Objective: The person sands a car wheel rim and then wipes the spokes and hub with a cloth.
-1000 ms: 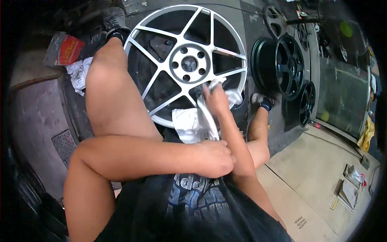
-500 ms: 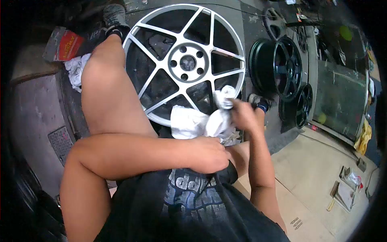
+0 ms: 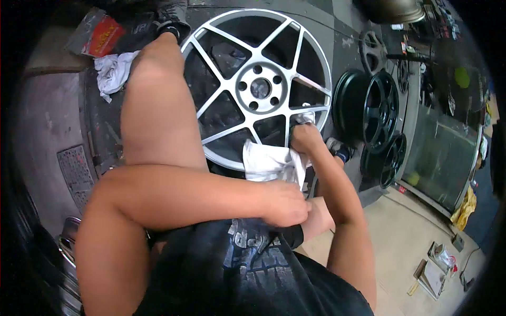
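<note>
A silver alloy wheel rim with slim double spokes lies face up between my legs. My right hand is closed on a white rag. A bunched end of that rag presses at a lower-right spoke near the rim's edge, while the rest hangs loosely towards my lap. My left hand rests across my lap by the right thigh, its fingers curled. Whatever may be inside those fingers is hidden.
Two dark green wheels stand to the right, beside a glass-fronted cabinet. Another white cloth and a red box lie at the upper left. A notepad sits on the lower-right floor.
My right hand has carried the bunched rag from just off the rim's lower edge up to the spoke. The whole view has shifted slightly. My left hand stays curled in my lap.
</note>
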### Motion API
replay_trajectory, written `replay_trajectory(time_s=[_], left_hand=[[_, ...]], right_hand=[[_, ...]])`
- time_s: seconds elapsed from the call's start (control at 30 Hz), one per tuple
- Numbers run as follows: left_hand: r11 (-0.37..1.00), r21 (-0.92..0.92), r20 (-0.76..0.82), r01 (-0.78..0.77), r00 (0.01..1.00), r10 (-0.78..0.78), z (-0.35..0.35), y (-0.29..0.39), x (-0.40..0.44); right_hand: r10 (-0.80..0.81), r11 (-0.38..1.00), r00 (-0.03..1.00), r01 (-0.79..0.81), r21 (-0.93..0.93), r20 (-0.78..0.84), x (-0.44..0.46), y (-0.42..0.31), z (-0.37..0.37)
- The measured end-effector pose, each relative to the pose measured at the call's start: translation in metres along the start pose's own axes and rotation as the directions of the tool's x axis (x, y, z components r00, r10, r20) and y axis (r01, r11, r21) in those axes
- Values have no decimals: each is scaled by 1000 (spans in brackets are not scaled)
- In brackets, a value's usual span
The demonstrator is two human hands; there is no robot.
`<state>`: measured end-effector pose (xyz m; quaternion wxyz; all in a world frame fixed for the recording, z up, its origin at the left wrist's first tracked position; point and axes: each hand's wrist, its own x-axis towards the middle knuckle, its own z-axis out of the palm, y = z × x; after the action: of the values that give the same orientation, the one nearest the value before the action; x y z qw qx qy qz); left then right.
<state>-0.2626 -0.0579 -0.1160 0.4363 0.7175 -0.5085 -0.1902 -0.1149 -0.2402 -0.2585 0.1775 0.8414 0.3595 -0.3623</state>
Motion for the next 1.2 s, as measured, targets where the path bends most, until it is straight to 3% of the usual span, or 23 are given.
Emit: replay_trajectory(time_s=[0.03, 0.07, 0.17, 0.27, 0.33, 0.4, 0.43, 0.47, 0.53, 0.57, 0.6, 0.63, 0.67, 0.7, 0.73, 0.83, 0.93, 1.0, 1.03, 1.07, 1.13, 1.17, 1.2], left_hand=[[998, 22, 45, 66, 997, -67, 0, -4, 2], [997, 32, 32, 77, 996, -78, -5, -8, 1], [993, 116, -182, -18, 982, 40, -14, -15, -1], [995, 101, -145, 11, 989, 4, -35, 9, -3], [997, 56, -194, -58, 979, 68, -32, 14, -7], [992, 34, -208, -124, 970, 129, -29, 17, -6], [984, 46, -233, -169, 956, 175, -29, 17, -5], [983, 49, -227, -175, 957, 182, -30, 18, -4], [987, 64, -179, -147, 971, 156, -27, 18, -2], [987, 74, -177, -145, 972, 156, -24, 17, -1], [994, 84, -167, -69, 982, 82, -20, 15, 0], [995, 94, -161, 12, 987, 3, -17, 13, 0], [994, 105, -165, 24, 986, -6, -17, 9, -2], [994, 105, -143, -24, 989, 39, -17, 5, -4], [992, 100, -121, -72, 989, 84, -19, 2, -7], [993, 115, -127, -38, 991, 52, -18, 12, -13], [989, 130, -140, -75, 986, 93, -10, 18, -19], [992, 122, -166, -37, 984, 57, -2, 14, -21], [986, 124, -158, 108, 983, -88, -9, 18, -23], [987, 121, -148, 108, 985, -90, -15, 15, -22], [979, 196, -23, 60, 998, -57, -34, 3, -15], [990, 133, -72, 56, 996, -46, -37, -1, -14], [989, 137, -70, 59, 996, -50, -37, 0, -13]], right_hand=[[86, 996, 996, -87, 18, 10, 8, 1, -7], [194, 978, 957, -171, 119, -217, 36, 27, 39], [142, 986, 967, -157, -58, -211, 10, 6, -10], [521, 833, 815, -420, 361, -253, -31, 4, -48], [621, 759, 688, -407, 508, -377, -62, 26, -56], [709, 596, 586, -200, 778, -393, -79, 56, -58], [674, 560, 628, -91, 823, -389, -87, 60, -71], [586, 622, 626, 59, 781, -514, -88, 58, -79], [582, 607, 662, 32, 794, -471, -68, 44, -86], [501, 756, 704, -73, 651, -503, -47, 45, -74], [438, 844, 832, -250, 475, -341, -27, 36, -71], [170, 979, 701, -42, 198, -693, 4, 33, -34], [153, 975, 753, -11, 221, -640, 13, 11, -36], [227, 951, 842, -82, 299, -490, 30, -14, -34], [267, 956, 834, -166, 241, -483, 22, -47, -62], [328, 929, 808, -183, 321, -489, 26, -54, -54], [340, 933, 688, -160, 323, -641, 31, -60, -38], [489, 843, 722, -248, 477, -489, 55, -61, -44], [580, 753, 667, -220, 620, -468, 65, -64, -54], [638, 671, 642, -193, 716, -425, 87, -55, -54], [637, 634, 670, -176, 753, -381, 103, -46, -62], [642, 608, 688, -189, 771, -337, 97, -48, -64], [594, 680, 674, -129, 722, -439, 92, -46, -57]])
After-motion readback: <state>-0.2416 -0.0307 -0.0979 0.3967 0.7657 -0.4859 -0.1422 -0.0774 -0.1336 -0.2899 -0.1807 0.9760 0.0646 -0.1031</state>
